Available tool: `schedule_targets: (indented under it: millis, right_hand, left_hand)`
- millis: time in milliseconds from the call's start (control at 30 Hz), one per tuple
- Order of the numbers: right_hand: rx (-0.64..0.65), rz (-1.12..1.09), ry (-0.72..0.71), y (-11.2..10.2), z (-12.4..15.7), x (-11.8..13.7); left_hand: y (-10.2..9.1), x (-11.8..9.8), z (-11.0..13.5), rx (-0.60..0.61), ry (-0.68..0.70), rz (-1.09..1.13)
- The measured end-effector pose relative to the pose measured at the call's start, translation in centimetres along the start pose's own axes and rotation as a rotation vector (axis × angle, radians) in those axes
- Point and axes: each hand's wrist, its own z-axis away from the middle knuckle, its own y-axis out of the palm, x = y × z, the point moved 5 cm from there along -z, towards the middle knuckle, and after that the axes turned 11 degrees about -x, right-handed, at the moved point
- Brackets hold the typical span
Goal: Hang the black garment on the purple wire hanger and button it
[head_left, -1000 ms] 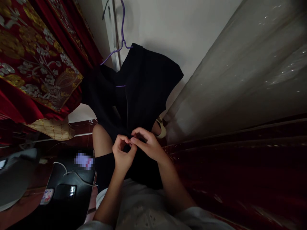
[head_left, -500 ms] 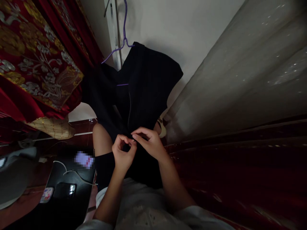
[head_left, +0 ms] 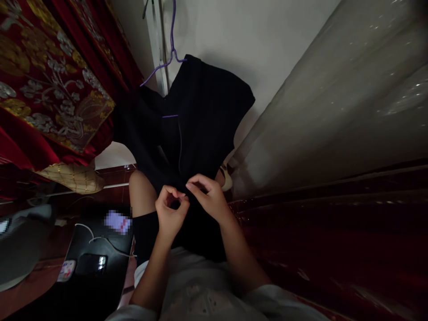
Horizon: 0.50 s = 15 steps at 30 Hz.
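Note:
A dark short-sleeved top (head_left: 210,107) hangs in front of me on a purple hanger (head_left: 173,49), its front opening parted. Its lower part falls over my lap, black on black, so the hem is hard to make out. My left hand (head_left: 171,209) is closed, thumb and forefinger pinched together on the dark cloth below the opening. Just to the right and a little higher, my right hand (head_left: 209,196) is closed in a pinch too, its fingertips against the same cloth. Whatever lies between the right fingertips is too small and dark to tell.
Red embroidered cloth (head_left: 63,84) hangs at the left. A black bench (head_left: 110,278) at lower left bears a dark phone (head_left: 91,265), a patterned case (head_left: 67,270) and a white cable (head_left: 103,239). Clear plastic sheeting (head_left: 310,120) covers things along the right.
My right hand has shifted slightly up and right, widening the small gap between the two hands' fingertips. My left hand stays almost in place, and the top hangs much the same.

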Motion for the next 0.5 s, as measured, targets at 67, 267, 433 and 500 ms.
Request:
schedule_targets:
  millis: [67,267,433,500]
  right_hand:
    - [-0.023,0.033,-0.093,0.0,-0.1,0.2]
    - [-0.181,0.107,-0.429,0.4,-4.9,2.6]
    - [-0.312,0.129,-0.657,0.9,-15.3,7.8]
    - [-0.364,0.130,-0.720,0.8,-19.0,10.3]
  left_hand:
    - [-0.1,-0.1,-0.2,-0.007,0.001,-0.004]
    - [1.1,0.5,1.5,0.120,0.016,-0.087]
    - [2.3,0.9,4.1,0.258,0.145,-0.175]
    - [2.2,0.6,4.1,0.269,0.207,-0.168]
